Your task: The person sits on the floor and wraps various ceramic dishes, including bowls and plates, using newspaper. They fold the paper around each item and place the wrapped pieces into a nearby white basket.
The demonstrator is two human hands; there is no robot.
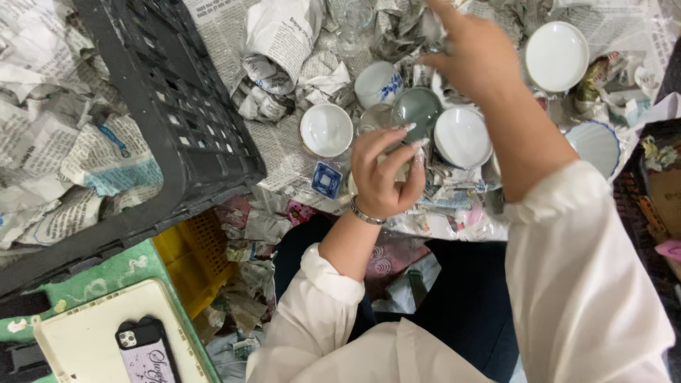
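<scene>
my left hand (383, 174) is curling round a small clear glass cup (379, 120), fingers narrow on its rim, holding it just near of a greenish glass bowl (418, 110). my right hand (472, 53) is reaching far over the pile, pinching crumpled newspaper (433, 28) btwn thumb & fingers. white cups (326, 130) are sitting left & right of the glass, w/ a blue-patterned cup (378, 83) farther off. a white saucer (557, 55) is lying far right. a black plastic crate (170, 113) is standing at left, a phone (145, 351) near left
</scene>
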